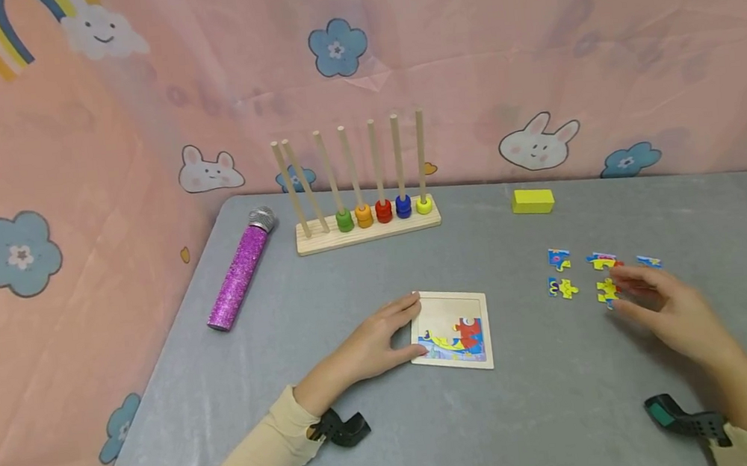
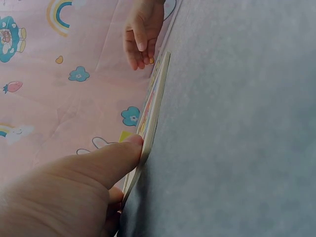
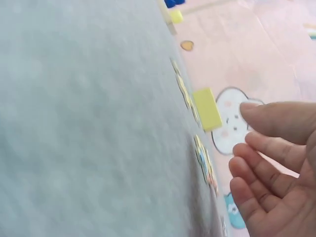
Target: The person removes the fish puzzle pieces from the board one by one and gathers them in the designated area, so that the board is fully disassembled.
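Note:
My left hand [image 1: 374, 344] grips the left side of a square wooden puzzle tray [image 1: 437, 305], its thumb at the lower left edge and its fingers at the upper left corner. Red, yellow and blue pieces [image 1: 467, 335] fill the lower and right part of the tray. In the left wrist view the thumb presses on the tray's edge [image 2: 157, 106]. Over the loose puzzle pieces [image 1: 606, 290] at the right, my right hand [image 1: 681, 312] hovers with fingers loosely bent and nothing between them. It partly hides some pieces. The right wrist view shows those fingers [image 3: 269, 170] apart from the table.
Behind the tray stands a wooden peg stacker [image 1: 369, 235] with several upright rods and coloured rings. A glittery purple microphone [image 1: 239, 280] lies at the left. Near the back edge is a yellow block [image 1: 532, 201]. More loose pieces [image 1: 559, 258] lie beside the right hand.

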Demonstrator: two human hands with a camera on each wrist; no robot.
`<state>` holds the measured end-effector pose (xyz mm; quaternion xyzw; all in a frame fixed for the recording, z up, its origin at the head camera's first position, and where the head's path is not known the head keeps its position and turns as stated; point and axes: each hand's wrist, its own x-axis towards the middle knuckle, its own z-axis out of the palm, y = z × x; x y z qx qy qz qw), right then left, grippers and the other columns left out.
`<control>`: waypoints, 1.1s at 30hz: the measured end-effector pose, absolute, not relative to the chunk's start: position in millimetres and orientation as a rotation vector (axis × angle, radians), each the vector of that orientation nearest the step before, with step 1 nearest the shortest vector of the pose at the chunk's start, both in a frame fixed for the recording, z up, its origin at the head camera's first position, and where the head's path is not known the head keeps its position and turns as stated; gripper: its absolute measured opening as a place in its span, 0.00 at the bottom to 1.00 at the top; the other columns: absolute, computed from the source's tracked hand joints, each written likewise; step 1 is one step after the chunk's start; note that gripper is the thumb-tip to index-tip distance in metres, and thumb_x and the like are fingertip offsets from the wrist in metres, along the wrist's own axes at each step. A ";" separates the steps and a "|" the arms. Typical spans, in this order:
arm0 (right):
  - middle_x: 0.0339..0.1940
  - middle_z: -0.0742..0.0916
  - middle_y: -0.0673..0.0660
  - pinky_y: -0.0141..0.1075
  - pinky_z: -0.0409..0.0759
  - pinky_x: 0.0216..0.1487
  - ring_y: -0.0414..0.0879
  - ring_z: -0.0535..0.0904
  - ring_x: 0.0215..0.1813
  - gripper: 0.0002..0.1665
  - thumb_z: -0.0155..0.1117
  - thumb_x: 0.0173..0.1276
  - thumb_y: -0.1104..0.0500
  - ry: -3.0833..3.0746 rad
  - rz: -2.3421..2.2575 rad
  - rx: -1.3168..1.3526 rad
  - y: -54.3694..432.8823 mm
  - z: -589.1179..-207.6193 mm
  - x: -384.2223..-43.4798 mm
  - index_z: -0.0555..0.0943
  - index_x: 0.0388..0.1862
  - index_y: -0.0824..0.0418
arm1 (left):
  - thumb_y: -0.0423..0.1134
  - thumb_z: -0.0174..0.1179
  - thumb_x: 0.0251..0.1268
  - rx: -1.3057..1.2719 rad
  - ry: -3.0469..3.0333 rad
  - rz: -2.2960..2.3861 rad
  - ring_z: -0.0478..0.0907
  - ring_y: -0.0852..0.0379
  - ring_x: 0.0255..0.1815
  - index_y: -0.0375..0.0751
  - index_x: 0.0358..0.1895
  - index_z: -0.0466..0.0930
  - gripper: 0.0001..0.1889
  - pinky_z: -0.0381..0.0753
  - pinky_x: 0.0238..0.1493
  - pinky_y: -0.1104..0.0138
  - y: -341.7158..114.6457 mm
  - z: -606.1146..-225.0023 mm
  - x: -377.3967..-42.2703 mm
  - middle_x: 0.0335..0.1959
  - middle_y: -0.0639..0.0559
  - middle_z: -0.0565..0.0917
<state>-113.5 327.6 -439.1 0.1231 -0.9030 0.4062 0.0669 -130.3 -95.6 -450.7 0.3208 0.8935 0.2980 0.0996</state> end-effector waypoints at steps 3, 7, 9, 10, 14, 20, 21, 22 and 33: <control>0.48 0.74 0.27 0.08 0.65 0.47 0.17 0.68 0.49 0.26 0.67 0.60 0.67 -2.730 1.199 0.402 319.8 -432.0 -111.8 0.73 0.57 0.71 | 0.51 0.63 0.61 0.943 2.638 0.878 0.54 0.53 0.75 0.39 0.71 0.60 0.38 0.60 0.72 0.59 -95.3 -449.7 -131.0 0.75 0.51 0.58; 0.49 0.74 0.28 0.08 0.64 0.48 0.15 0.68 0.49 0.27 0.69 0.59 0.66 -2.754 1.184 0.456 306.1 -424.5 -110.7 0.74 0.58 0.68 | 0.52 0.62 0.61 0.938 2.639 0.866 0.54 0.54 0.75 0.39 0.71 0.60 0.38 0.60 0.72 0.60 -94.6 -450.4 -131.9 0.75 0.52 0.58; 0.50 0.74 0.27 0.08 0.64 0.49 0.15 0.68 0.50 0.28 0.69 0.59 0.65 -2.765 1.164 0.502 297.4 -423.0 -110.8 0.74 0.58 0.66 | 0.52 0.62 0.61 0.938 2.644 0.860 0.54 0.54 0.75 0.40 0.71 0.60 0.38 0.60 0.72 0.60 -94.7 -451.2 -131.9 0.75 0.53 0.58; 0.50 0.75 0.29 0.08 0.64 0.49 0.16 0.69 0.50 0.28 0.70 0.58 0.65 -2.760 1.165 0.533 292.6 -422.4 -110.7 0.75 0.59 0.66 | 0.52 0.62 0.61 0.936 2.645 0.861 0.54 0.54 0.75 0.40 0.71 0.60 0.38 0.60 0.72 0.60 -95.0 -451.5 -131.8 0.75 0.53 0.58; 0.53 0.80 0.44 0.11 0.65 0.51 0.20 0.70 0.50 0.28 0.70 0.58 0.64 -2.772 1.147 0.633 269.3 -419.4 -110.6 0.75 0.59 0.63 | 0.52 0.62 0.61 0.930 2.644 0.868 0.53 0.54 0.76 0.40 0.71 0.60 0.38 0.60 0.72 0.59 -96.5 -451.5 -131.0 0.75 0.53 0.58; 0.54 0.81 0.58 0.15 0.69 0.53 0.38 0.76 0.53 0.27 0.69 0.60 0.62 -2.830 1.214 0.735 229.8 -414.5 -113.3 0.74 0.59 0.64 | 0.51 0.63 0.61 0.925 2.648 0.876 0.53 0.54 0.75 0.39 0.71 0.60 0.38 0.60 0.72 0.59 -97.7 -451.4 -131.2 0.75 0.53 0.58; 0.55 0.81 0.58 0.17 0.70 0.53 0.41 0.77 0.54 0.27 0.69 0.60 0.62 -2.846 1.223 0.748 223.9 -414.8 -114.1 0.74 0.59 0.64 | 0.51 0.63 0.61 0.926 2.649 0.875 0.54 0.54 0.75 0.39 0.71 0.60 0.38 0.60 0.72 0.59 -97.7 -451.6 -131.2 0.75 0.52 0.58; 0.55 0.81 0.58 0.19 0.72 0.54 0.45 0.77 0.54 0.27 0.69 0.61 0.61 -2.862 1.227 0.758 218.3 -415.4 -114.7 0.74 0.59 0.64 | 0.51 0.63 0.61 0.931 2.654 0.872 0.54 0.54 0.75 0.39 0.71 0.60 0.38 0.60 0.72 0.59 -97.6 -451.5 -131.2 0.75 0.52 0.58; 0.53 0.81 0.55 0.40 0.80 0.53 0.47 0.78 0.51 0.28 0.70 0.59 0.61 -2.935 1.226 0.849 176.0 -427.0 -119.0 0.75 0.58 0.63 | 0.52 0.62 0.61 0.940 2.650 0.869 0.54 0.54 0.75 0.39 0.71 0.61 0.38 0.60 0.72 0.59 -96.3 -452.0 -131.0 0.75 0.53 0.58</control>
